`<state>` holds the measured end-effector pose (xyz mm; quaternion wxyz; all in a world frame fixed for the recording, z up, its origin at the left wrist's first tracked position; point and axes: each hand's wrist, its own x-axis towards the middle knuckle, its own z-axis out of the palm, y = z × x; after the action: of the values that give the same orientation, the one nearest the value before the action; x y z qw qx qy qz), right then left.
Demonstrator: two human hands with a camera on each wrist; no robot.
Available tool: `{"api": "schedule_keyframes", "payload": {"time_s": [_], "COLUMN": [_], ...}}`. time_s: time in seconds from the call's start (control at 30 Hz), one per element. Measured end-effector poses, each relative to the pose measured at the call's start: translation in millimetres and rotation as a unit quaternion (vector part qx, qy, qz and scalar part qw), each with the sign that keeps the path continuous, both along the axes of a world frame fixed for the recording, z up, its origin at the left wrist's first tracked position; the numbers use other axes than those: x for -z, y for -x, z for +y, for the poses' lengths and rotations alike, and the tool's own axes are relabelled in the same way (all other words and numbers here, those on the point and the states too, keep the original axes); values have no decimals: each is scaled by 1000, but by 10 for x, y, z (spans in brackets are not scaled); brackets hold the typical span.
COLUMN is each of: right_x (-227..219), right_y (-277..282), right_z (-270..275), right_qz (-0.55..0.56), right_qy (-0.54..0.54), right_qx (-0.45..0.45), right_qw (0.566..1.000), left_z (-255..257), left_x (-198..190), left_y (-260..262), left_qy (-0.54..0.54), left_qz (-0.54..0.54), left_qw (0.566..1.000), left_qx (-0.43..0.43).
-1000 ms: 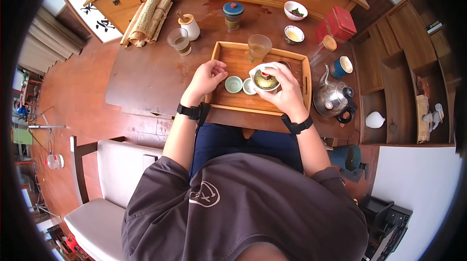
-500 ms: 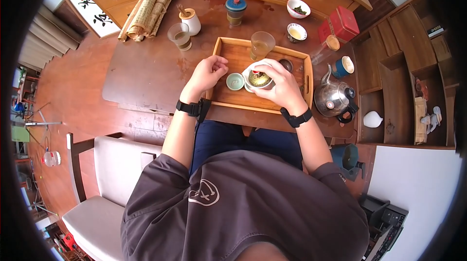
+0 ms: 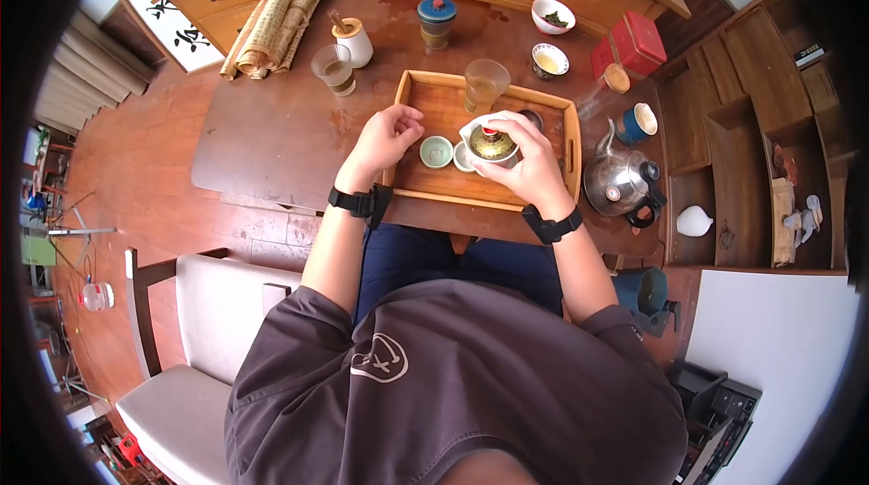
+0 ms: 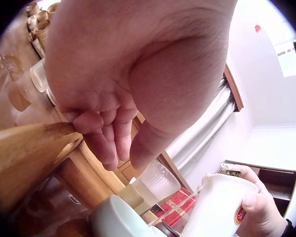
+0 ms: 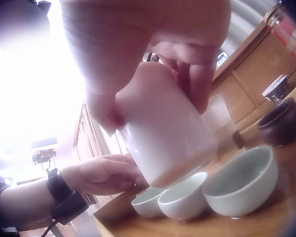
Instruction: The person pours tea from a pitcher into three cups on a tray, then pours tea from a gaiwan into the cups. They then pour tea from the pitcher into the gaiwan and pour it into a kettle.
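My right hand [image 3: 528, 159] grips a white, handleless tea pitcher [image 5: 167, 123] from above. It has a small spout, a red emblem on its side and a greenish-gold lid [image 3: 493, 147] with a red knob. The pitcher leans over pale green teacups, its spout pointing left. One teacup [image 3: 436, 151] stands apart on the wooden tray [image 3: 453, 200]; another [image 3: 463, 156] is partly hidden under the pitcher, and the right wrist view shows a third teacup [image 5: 241, 182]. My left hand [image 3: 387, 135], loosely curled and holding nothing, is at the tray's left rim.
A glass [image 3: 487, 85] stands at the tray's back, with a dark cup [image 5: 281, 123] to its right. Right of the tray are a steel kettle [image 3: 617, 185], a blue cup [image 3: 636, 123] and a red box [image 3: 631, 46]. Rolled mats [image 3: 276, 28] lie back left.
The pitcher swung left and tipped over the second teacup, then came back right and more upright, uncovering part of that cup. My left hand stayed at the tray's rim.
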<state>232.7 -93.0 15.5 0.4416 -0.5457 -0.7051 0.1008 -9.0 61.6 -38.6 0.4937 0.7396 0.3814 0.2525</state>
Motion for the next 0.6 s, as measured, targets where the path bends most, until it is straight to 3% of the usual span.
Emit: {"api": "schedule_keyframes", "payload": {"time_s": [0.6], "right_x": [-61], "right_y": [-80], "right_z": [-169], "right_qz": [-66], "right_qy": [34], "right_qx": [34], "right_qw": [997], "left_z": [-6], "left_x": [-5], "left_y": [-21], "left_qy": [0], "left_qz": [14], "left_qw": [1000], "left_qx": [-5]}}
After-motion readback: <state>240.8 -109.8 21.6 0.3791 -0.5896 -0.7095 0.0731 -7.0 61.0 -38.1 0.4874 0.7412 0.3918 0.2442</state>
